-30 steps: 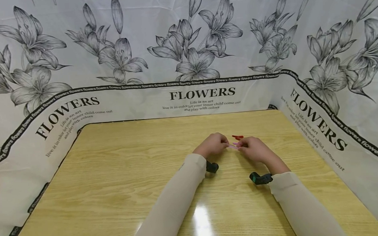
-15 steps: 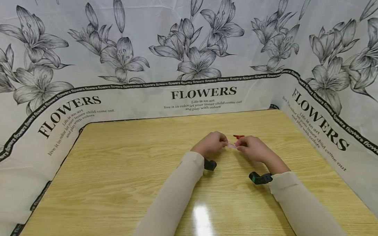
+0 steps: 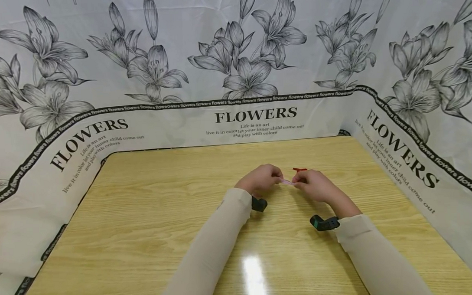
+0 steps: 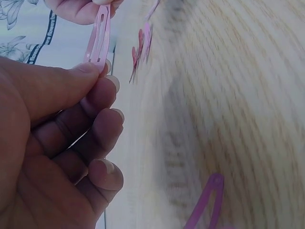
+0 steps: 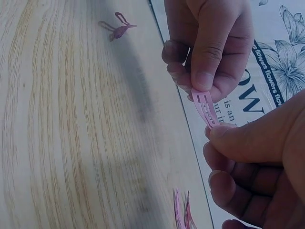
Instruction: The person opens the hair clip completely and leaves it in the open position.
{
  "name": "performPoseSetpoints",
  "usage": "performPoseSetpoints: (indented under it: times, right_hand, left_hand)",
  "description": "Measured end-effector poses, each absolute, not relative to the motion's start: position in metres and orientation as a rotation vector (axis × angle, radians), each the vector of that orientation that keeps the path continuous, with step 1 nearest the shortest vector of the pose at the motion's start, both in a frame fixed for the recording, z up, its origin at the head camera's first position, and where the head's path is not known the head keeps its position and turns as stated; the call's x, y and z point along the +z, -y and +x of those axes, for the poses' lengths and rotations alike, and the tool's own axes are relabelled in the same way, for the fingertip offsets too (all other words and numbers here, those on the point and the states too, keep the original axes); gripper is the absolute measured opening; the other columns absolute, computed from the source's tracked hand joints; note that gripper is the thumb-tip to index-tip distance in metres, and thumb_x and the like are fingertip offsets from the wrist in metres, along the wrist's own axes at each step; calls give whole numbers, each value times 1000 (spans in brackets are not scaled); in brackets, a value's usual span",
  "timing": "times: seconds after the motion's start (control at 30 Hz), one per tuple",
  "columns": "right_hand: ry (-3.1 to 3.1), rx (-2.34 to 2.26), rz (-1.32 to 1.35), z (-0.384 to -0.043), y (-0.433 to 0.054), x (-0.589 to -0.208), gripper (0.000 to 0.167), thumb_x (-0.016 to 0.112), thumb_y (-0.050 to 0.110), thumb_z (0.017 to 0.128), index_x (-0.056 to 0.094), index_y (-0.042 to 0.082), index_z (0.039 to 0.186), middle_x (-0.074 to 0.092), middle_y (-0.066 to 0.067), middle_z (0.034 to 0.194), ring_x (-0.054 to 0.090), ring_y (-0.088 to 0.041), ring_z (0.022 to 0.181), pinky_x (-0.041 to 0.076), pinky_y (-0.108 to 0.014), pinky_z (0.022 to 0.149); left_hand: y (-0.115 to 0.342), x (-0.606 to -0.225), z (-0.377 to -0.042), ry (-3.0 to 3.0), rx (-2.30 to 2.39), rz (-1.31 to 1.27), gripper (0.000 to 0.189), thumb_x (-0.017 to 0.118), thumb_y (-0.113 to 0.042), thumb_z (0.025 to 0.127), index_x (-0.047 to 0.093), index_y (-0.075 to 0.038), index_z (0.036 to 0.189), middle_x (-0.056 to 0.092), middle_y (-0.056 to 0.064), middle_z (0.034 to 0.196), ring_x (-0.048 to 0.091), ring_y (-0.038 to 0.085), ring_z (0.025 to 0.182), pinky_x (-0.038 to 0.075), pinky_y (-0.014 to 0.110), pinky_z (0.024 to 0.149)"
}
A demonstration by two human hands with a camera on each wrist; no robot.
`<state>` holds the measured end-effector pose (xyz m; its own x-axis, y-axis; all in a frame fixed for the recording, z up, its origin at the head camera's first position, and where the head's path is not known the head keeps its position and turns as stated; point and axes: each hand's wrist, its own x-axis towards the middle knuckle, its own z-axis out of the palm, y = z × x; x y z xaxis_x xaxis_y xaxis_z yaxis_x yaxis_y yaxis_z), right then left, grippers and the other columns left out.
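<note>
A pink snap hair clip (image 5: pixel 205 106) is stretched between both hands, just above the table. My left hand (image 3: pixel 259 180) pinches one end between thumb and forefinger, its other fingers curled in the left wrist view. Thumb and fingertips of my right hand (image 3: pixel 318 186) pinch the opposite end. The clip's slotted frame (image 4: pixel 98 40) looks flat in the left wrist view. Behind the right hand, a red hair clip (image 3: pixel 299 169) lies on the table, partly hidden in the head view.
Red clips (image 4: pixel 137 51) and a pink clip (image 4: pixel 147 40) lie close together on the wooden table (image 3: pixel 145 220). Apart from them, a purple-pink clip (image 4: pixel 209 198) lies nearer. A floral cloth (image 3: pixel 254 121) walls the back and sides.
My left hand has drifted slightly left, so the gap between the hands is a little wider. The right hand stays nearly in place, and both keep holding the pink hair clip.
</note>
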<state>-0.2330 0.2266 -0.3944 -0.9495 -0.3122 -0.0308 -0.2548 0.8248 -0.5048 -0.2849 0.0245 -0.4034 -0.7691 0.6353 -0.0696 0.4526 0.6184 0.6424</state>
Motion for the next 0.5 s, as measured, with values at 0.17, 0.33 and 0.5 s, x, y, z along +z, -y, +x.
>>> performPoseSetpoints:
  times: [0.17,0.33,0.5]
  right_hand:
    - [-2875,-797,-453,-232,-221,-394,16,56,13,97,67,3,103,67,-10,97,55,-19,79,45,-36,73]
    - [-2869,-802,-472,-232,-216,-395,15,56,12,97,67,3,102,68,-11,95,55,-18,76,44,-34,72]
    - [-2893,-789,-512,-234,-210,-395,14,57,12,97,68,4,101,68,-8,94,57,-18,78,47,-37,74]
  left_hand:
    - [-19,-403,-286,-2558,860,893,17,53,-20,100,68,-15,103,64,-2,98,53,13,82,42,23,71]
    - [-14,-402,-287,-2567,826,903,16,53,-19,100,68,-15,102,65,-2,99,54,13,83,43,23,73]
    - [-8,-400,-288,-2560,827,902,18,53,-21,100,69,-13,102,64,-2,97,54,13,80,44,23,71]
